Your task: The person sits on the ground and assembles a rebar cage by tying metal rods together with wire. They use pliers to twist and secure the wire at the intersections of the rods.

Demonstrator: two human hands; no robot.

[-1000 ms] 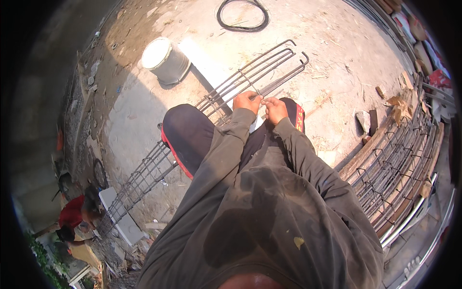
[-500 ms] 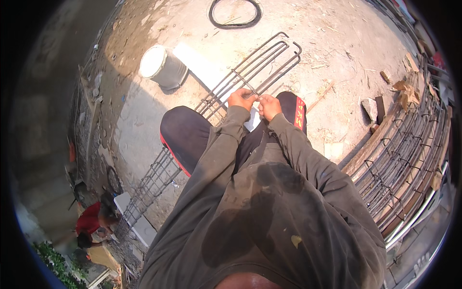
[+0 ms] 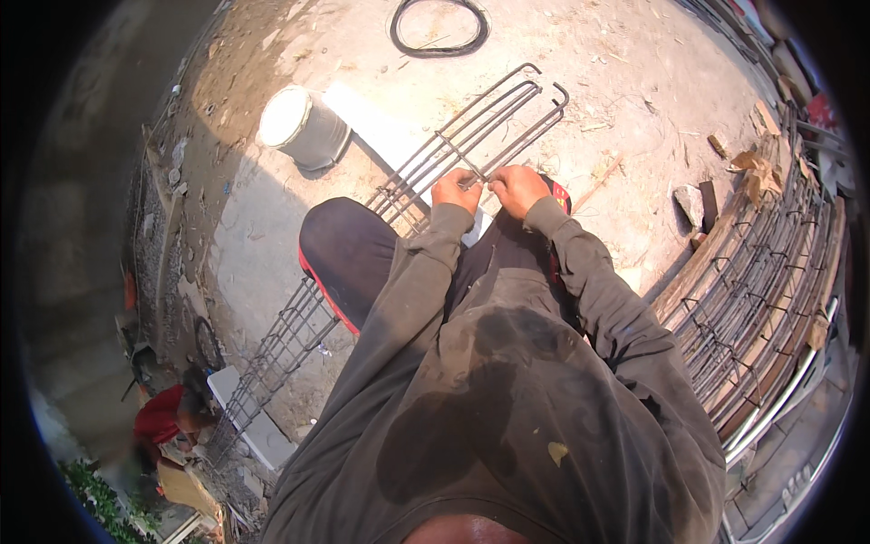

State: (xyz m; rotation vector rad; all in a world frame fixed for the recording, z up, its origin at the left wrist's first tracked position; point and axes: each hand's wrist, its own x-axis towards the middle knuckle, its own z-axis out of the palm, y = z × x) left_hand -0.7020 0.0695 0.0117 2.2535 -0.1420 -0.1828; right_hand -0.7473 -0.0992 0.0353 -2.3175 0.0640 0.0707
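A long cage of steel reinforcing bars (image 3: 458, 138) with hooked ends runs diagonally in front of me and passes by my left knee. Both of my hands are at a corner of the cage's crosswise stirrup, on its right side. My left hand (image 3: 456, 190) is closed there, its fingertips pinched together. Beside it, my right hand (image 3: 520, 191) is also closed, back upward, its thumb and fingertips against the same corner. Whatever is between the fingers of either hand is too small to make out.
A white board (image 3: 362, 111) lies under the cage, beside a pale bucket (image 3: 313, 140). A black wire coil (image 3: 482, 41) lies at the far side. Stacked bars and cages (image 3: 752, 308) line the right, near a stone (image 3: 691, 207). At lower left, a person in red (image 3: 161, 412) bends over the cage's other end.
My right hand has turned back upward and shifted slightly right, its forearm swinging outward. The left hand stays at the same corner, while the whole view has moved a little.
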